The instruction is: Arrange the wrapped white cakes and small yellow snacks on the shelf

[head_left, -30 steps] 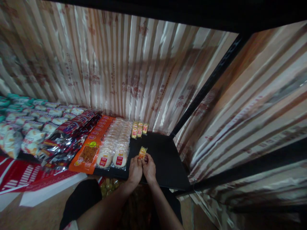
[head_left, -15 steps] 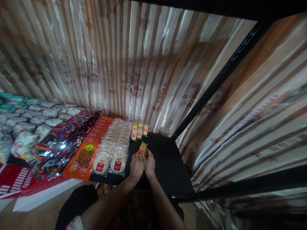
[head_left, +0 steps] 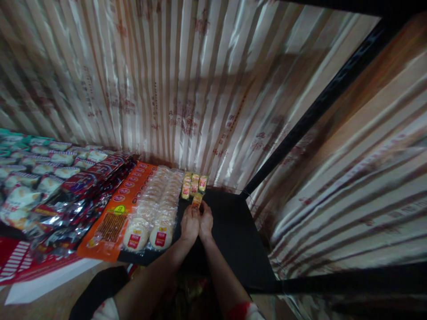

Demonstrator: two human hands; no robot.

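Note:
A small yellow snack packet (head_left: 197, 200) with a red label is pinched between the fingertips of both hands, just above the black shelf (head_left: 230, 231). My left hand (head_left: 190, 226) closes on its near left side; my right hand (head_left: 206, 220) closes on its near right side. Several matching yellow packets (head_left: 194, 182) stand in short rows at the back of the shelf, right beyond the held one. Left of my hands lie two rows of round white crackers (head_left: 160, 236) in clear wrappers with red labels.
Orange packs of stick snacks (head_left: 110, 226) lie left of the crackers, then dark shiny packets (head_left: 83, 186) and white bags (head_left: 40, 169). A striped sheet (head_left: 187, 89) hangs behind the shelf. A black post (head_left: 300, 120) rises at the right rear corner.
Both hands have moved slightly forward with the packet, closer to the rows of yellow packets. The view has shifted a little.

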